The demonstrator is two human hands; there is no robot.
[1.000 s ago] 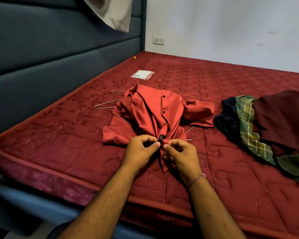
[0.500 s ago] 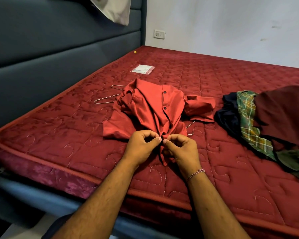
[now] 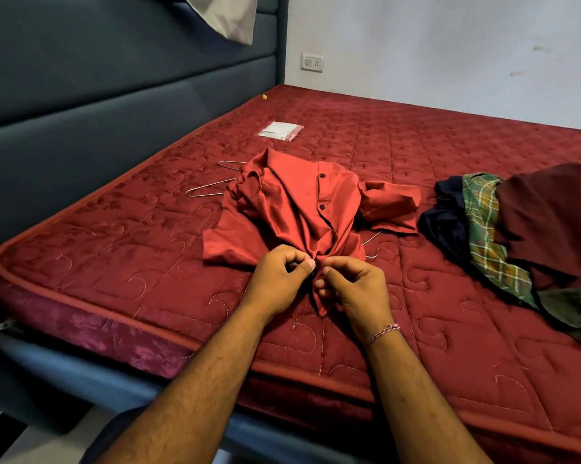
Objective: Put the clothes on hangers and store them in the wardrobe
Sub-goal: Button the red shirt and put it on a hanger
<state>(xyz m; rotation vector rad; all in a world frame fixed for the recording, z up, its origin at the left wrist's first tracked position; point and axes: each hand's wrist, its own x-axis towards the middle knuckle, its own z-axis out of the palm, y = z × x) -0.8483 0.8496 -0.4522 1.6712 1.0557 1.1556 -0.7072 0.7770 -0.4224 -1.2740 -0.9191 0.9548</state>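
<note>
- Left hand (image 3: 279, 279) and right hand (image 3: 352, 289) meet thumb to thumb at the near end of the red shirt (image 3: 296, 209); both pinch the front placket, fingers curled, probably working a button, which we can't see.
- We see the shirt lying crumpled on the bed (image 3: 115, 256), collar end toward the headboard, hem end under our hands, one sleeve flopped out to the right.
- A wire hanger (image 3: 208, 189) pokes out by the collar on the left; another bit of wire (image 3: 371, 242) shows at the shirt's right edge, just beside our right hand. Whether they are one hanger, can't tell.
- Handling, our judgement: light, soft, a bit slick; it bunches and slides, so nothing stiff to grab. Best hold is the collar or shoulder seams, or the hanger hook once the shirt sits on it.
- Pile of other clothes (image 3: 503, 229) waits well off to the right.
</note>
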